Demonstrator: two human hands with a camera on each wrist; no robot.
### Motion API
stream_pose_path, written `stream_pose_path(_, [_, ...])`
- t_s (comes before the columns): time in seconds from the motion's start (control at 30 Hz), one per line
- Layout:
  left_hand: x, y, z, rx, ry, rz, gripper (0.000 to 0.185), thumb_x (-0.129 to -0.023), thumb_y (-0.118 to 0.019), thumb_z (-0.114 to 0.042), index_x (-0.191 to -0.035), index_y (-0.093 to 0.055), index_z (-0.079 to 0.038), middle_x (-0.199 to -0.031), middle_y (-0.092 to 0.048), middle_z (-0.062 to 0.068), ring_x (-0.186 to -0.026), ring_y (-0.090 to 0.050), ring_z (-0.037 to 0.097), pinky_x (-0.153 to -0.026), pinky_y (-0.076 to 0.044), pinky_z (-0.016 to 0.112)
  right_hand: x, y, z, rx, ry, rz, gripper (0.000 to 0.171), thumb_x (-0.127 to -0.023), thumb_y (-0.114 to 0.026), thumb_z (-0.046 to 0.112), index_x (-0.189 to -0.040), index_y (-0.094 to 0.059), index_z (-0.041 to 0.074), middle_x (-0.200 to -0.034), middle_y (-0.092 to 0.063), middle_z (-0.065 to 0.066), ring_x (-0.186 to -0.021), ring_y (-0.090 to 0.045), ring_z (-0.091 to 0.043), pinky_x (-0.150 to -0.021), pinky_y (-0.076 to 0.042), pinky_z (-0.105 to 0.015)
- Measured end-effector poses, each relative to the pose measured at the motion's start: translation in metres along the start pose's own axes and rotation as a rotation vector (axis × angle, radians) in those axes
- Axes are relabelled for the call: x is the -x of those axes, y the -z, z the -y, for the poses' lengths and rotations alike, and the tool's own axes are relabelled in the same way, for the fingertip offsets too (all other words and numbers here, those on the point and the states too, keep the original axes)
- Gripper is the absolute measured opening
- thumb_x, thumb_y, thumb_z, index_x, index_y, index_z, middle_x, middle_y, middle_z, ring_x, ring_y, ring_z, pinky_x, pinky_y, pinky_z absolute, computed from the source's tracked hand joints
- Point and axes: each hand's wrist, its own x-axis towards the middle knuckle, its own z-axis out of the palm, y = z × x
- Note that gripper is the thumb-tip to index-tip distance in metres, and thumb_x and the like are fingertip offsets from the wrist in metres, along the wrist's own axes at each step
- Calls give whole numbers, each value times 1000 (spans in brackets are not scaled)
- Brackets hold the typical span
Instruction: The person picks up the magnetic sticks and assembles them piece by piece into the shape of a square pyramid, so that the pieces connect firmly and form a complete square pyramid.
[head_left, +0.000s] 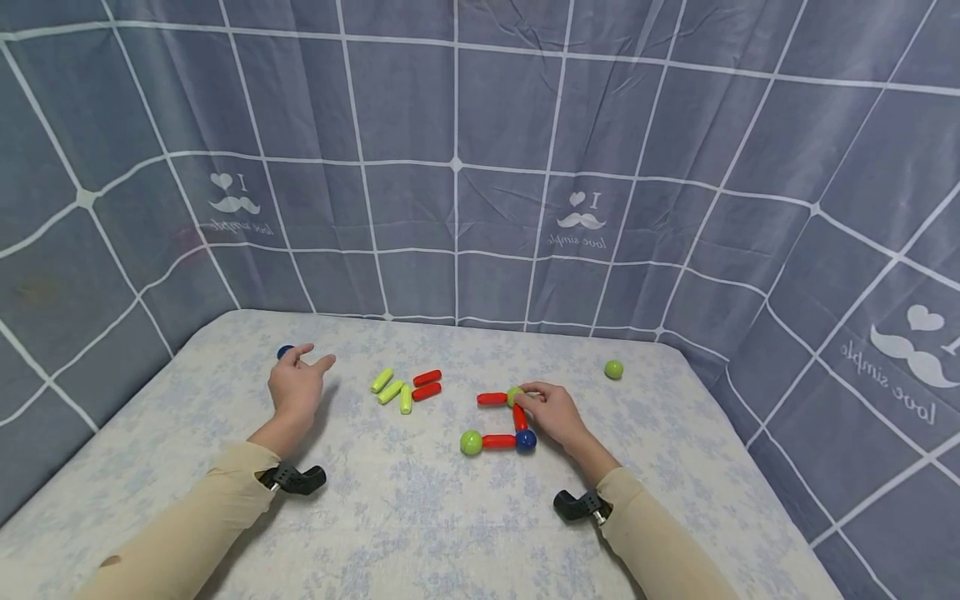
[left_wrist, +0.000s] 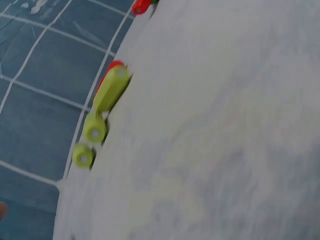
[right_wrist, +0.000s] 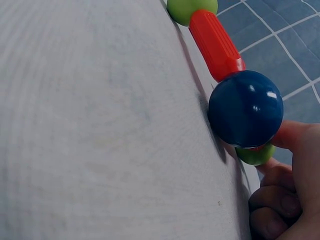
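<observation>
My left hand [head_left: 311,361] hovers over the table's left side with its fingers loosely spread, holding nothing. A blue ball [head_left: 284,352] lies just behind it. My right hand [head_left: 527,398] pinches a green ball [head_left: 513,395] at the corner of a rod-and-ball frame. From that ball a red rod [head_left: 492,399] runs left. Another red rod [head_left: 520,417] runs down to a blue ball [head_left: 526,441]. A third red rod [head_left: 498,441] links it to a green ball [head_left: 471,442]. The right wrist view shows the blue ball [right_wrist: 245,109], the pinched green ball [right_wrist: 256,155] and curled fingers [right_wrist: 280,202].
Three yellow-green rods [head_left: 392,391] and two red rods [head_left: 427,384] lie loose between the hands; the rods [left_wrist: 110,90] also fill the left wrist view. A lone green ball [head_left: 613,369] sits at the back right. A grey checked cloth [head_left: 480,167] walls the flowered table [head_left: 420,517].
</observation>
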Motion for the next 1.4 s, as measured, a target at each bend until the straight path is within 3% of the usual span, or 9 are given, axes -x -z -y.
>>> stream_pose_path(0.17, [-13, 10, 8, -3, 41, -53, 57, -96, -68, -33, -146, -52, -12, -60, -38, -9, -56, -38, 11, -60, -37, 29, 0, 0, 0, -9, -8, 5, 31, -93, -72, 33, -116, -75, 13, -61, -45, 4, -57, -41, -13, -52, -33, -25])
stream_pose_path(0.4, [-26, 17, 15, 2, 90, -101, 55, -96, -68, -28, -147, -52, -15, -75, -52, 0, -62, -46, 12, -56, -38, 26, 0, 0, -1, -15, -26, 9, 30, -92, -72, 33, -116, -75, 14, -62, -47, 3, -57, -42, -14, -53, -34, -26])
stream_pose_path(0.5, [-30, 17, 18, 11, 106, -86, 56, -97, -66, -29, -149, -50, -15, -101, -64, 13, -80, -58, 18, -64, -45, 27, 1, 0, -1, -21, -24, 9, 30, -93, -72, 32, -116, -75, 14, -61, -46, 3, -56, -41, -14, -53, -34, -26])
stream_pose_path(0.6, [-34, 17, 21, 14, 126, -68, 58, -98, -64, -29, -151, -46, -14, -135, -58, 22, -113, -60, 30, -84, -51, 38, 1, -1, -1, -20, -20, 12, 30, -93, -71, 32, -116, -75, 14, -61, -46, 3, -56, -41, -14, -53, -34, -25])
stream_pose_path(0.67, [-37, 16, 22, 19, 134, -62, 59, -99, -63, -28, -152, -45, -14, -144, -53, 24, -125, -55, 36, -95, -49, 46, 2, -1, -1, -19, -17, 13, 30, -92, -72, 32, -116, -75, 14, -61, -45, 4, -56, -41, -14, -53, -34, -25])
stream_pose_path(0.73, [-41, 16, 24, 17, 136, -52, 60, -99, -63, -28, -153, -43, -13, -147, -50, 24, -132, -51, 39, -102, -46, 50, 2, -1, 0, -17, -14, 10, 29, -92, -72, 32, -115, -75, 14, -61, -45, 4, -55, -40, -14, -52, -33, -25])
stream_pose_path(0.93, [-53, 17, 27, -16, 132, -64, 61, -99, -61, -27, -154, -42, -9, -145, -52, 26, -132, -53, 41, -105, -45, 52, -1, 0, -1, -13, -7, 4, 31, -92, -72, 32, -116, -75, 13, -61, -44, 4, -56, -40, -13, -53, -33, -25])
stream_pose_path(1.4, [-53, 16, 22, -100, 183, -56, 58, -99, -59, -22, -151, -44, -3, -152, -43, 27, -139, -44, 45, -111, -39, 55, 0, 3, -1, -21, 2, 13, 32, -92, -72, 33, -116, -75, 12, -59, -43, 5, -59, -41, -13, -55, -34, -25])
